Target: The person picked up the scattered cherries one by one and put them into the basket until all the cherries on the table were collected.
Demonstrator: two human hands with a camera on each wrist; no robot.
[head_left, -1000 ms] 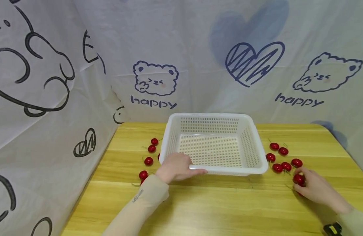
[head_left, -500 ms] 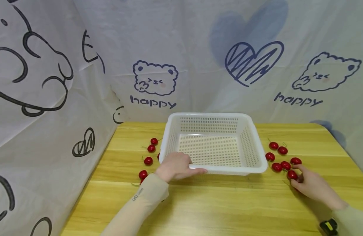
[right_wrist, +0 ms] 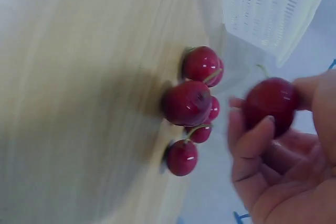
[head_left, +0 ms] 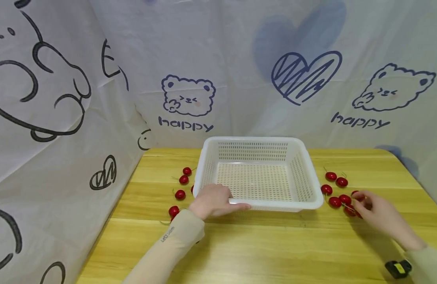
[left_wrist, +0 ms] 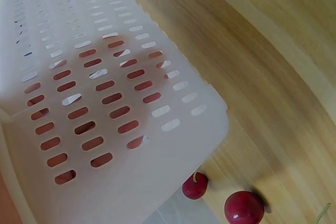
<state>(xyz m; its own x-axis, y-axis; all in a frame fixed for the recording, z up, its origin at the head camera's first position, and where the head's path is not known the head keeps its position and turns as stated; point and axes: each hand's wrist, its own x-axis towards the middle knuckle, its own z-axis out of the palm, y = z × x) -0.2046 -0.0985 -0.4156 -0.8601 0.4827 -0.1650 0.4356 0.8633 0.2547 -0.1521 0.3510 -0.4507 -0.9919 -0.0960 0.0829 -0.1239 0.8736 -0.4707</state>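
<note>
My left hand (head_left: 213, 201) grips the near left rim of a white plastic basket (head_left: 275, 205), thumb lying along the front edge. In the left wrist view its fingers show through the slots of the basket wall (left_wrist: 173, 166). Right of the basket, my right hand (head_left: 381, 215) is low over a loose group of red cherries with thin stems. The right wrist view shows it pinching a cherry (right_wrist: 270, 103) between thumb and fingers; the head view mostly hides this one. Beside these fingers sit a cherry (head_left: 350, 210) and another cherry (head_left: 335, 202).
The basket stands at the back middle of a wooden table (head_left: 254, 248). Left of it lie several more cherries (head_left: 180, 194); one is partly hidden by the basket's side. A printed white cloth (head_left: 239, 79) hangs behind the table and along the left.
My right hand has moved slightly left and away from me. The cherry at its fingertips earlier now lies beside the others. My left hand stays on the basket.
</note>
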